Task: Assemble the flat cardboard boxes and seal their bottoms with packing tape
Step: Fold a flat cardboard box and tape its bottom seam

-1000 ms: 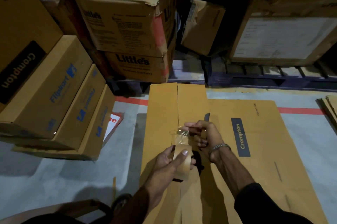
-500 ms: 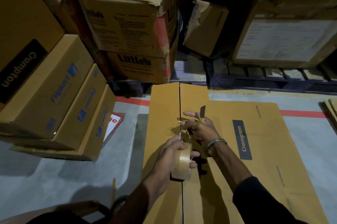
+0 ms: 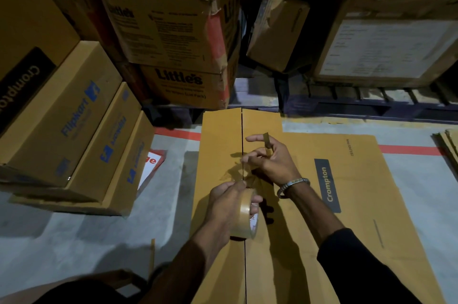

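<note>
Gripping the tape roll [image 3: 245, 214] upright in the left hand [image 3: 229, 207], over the seam of the one box [image 3: 223, 155] on the floor [image 3: 74, 234]. Pinching the tape's free end in the right hand [image 3: 269, 163], further up the seam than before. Beside the box's left edge, open floor; beyond it, three stacked Flipkart boxes [image 3: 81, 115].
</note>
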Action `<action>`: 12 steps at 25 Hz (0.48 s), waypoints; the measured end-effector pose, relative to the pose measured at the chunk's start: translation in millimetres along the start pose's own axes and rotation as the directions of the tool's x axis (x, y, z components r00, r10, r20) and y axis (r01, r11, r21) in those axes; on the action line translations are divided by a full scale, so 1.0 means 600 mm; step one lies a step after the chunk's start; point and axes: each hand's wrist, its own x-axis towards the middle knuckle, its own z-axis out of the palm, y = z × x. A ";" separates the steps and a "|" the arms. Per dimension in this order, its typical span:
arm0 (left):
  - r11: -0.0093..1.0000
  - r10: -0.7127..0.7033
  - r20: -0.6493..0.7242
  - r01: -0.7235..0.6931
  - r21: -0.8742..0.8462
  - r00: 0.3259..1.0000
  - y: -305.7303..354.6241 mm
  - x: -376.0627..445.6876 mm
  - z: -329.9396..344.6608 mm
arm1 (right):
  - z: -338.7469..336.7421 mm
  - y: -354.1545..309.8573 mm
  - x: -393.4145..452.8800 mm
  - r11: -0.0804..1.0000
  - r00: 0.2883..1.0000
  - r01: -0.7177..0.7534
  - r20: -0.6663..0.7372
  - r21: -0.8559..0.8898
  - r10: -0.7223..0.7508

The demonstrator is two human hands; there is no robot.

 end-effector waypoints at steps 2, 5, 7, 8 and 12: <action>0.996 0.054 0.047 -0.058 0.069 0.997 -0.005 -0.004 0.006 | 0.006 0.011 0.014 0.997 0.997 -0.045 -0.062 0.058 0.049; 0.968 0.139 0.125 -0.161 0.191 0.982 -0.016 -0.014 0.010 | 0.003 0.025 0.046 0.979 0.975 -0.168 -0.129 0.114 0.182; 0.957 0.210 0.149 -0.234 0.170 0.966 -0.023 -0.007 0.001 | 0.001 0.029 0.068 0.973 0.967 -0.205 -0.132 0.104 0.218; 0.957 0.223 0.162 -0.248 0.149 0.961 -0.023 -0.006 -0.004 | 0.001 0.032 0.081 0.974 0.968 -0.206 -0.128 0.097 0.217; 0.964 0.186 0.177 -0.214 0.158 0.967 -0.021 0.005 -0.015 | 0.001 0.029 0.141 0.978 0.959 -0.177 -0.206 0.109 0.196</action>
